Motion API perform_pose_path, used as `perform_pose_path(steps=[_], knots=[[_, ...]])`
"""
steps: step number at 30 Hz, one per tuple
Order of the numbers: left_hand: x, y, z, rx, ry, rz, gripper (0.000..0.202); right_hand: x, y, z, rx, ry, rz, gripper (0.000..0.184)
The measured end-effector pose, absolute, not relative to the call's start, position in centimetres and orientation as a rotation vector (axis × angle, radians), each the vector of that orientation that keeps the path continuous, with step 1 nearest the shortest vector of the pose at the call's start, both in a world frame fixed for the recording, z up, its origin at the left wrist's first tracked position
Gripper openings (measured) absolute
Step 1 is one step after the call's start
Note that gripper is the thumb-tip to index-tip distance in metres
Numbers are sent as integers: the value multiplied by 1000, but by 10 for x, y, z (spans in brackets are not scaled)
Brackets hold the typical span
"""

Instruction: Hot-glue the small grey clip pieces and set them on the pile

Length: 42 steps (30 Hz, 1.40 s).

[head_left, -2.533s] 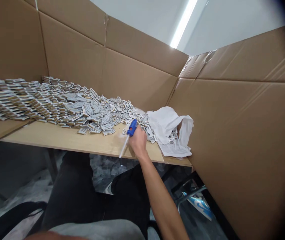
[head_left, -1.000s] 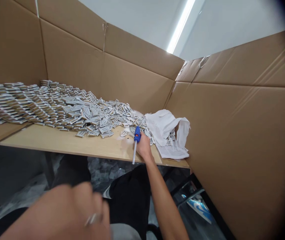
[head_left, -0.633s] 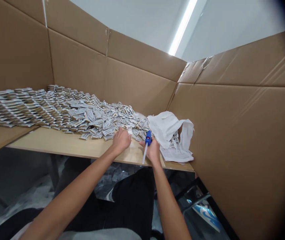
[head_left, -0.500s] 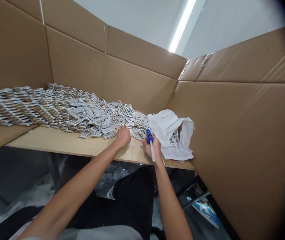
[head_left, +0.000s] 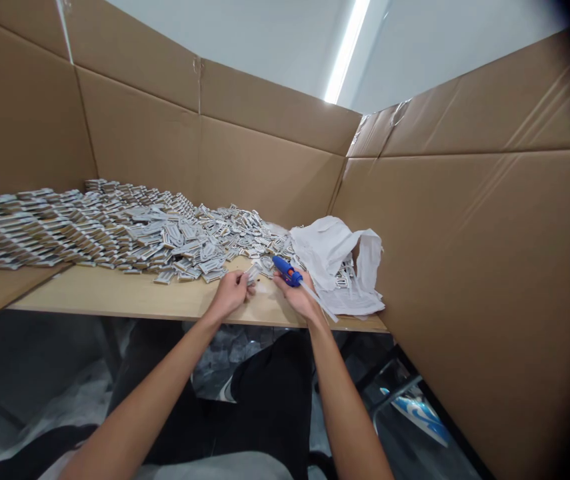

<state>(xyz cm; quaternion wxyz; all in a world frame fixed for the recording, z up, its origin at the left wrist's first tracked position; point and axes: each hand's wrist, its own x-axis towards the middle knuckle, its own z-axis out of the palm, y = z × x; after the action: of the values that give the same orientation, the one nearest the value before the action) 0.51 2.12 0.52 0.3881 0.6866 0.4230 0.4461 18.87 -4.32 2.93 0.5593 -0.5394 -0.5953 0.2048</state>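
Note:
My right hand [head_left: 301, 299] is closed round a blue glue gun [head_left: 286, 271] with a clear glue stick [head_left: 321, 303] sticking out behind it toward the lower right. The gun's nose points left toward my left hand [head_left: 229, 295]. That hand pinches a small white-and-grey flat piece [head_left: 252, 273] just above the wooden table [head_left: 115, 293] near its front edge. Both hands hover close together, in front of a loose heap of the same small pieces [head_left: 215, 237].
Neat overlapping rows of the flat pieces [head_left: 29, 223] cover the table's left side. A crumpled white bag [head_left: 337, 257] lies at the right. Tall cardboard walls [head_left: 465, 267] enclose the table on the back and right. My legs are below the table edge.
My left hand came up from my lap to the heap and picked out one small piece. My right hand turned the glue gun so its nose points left.

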Motion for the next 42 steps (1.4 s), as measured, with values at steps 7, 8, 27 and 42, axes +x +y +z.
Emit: perform_pose_path(steps=[7, 8, 27, 42], knots=[[7, -1, 2, 1331, 635, 1093, 41, 162, -44, 23, -1226, -1419, 487, 29], [6, 0, 3, 1327, 628, 1089, 41, 159, -44, 22, -1242, -1432, 442, 27], [6, 10, -3, 1087, 565, 1176, 45, 152, -38, 14, -1171, -1483, 478, 25], [2, 5, -3, 1240, 480, 1027, 39, 155, -38, 15, -1097, -1423, 458, 25]])
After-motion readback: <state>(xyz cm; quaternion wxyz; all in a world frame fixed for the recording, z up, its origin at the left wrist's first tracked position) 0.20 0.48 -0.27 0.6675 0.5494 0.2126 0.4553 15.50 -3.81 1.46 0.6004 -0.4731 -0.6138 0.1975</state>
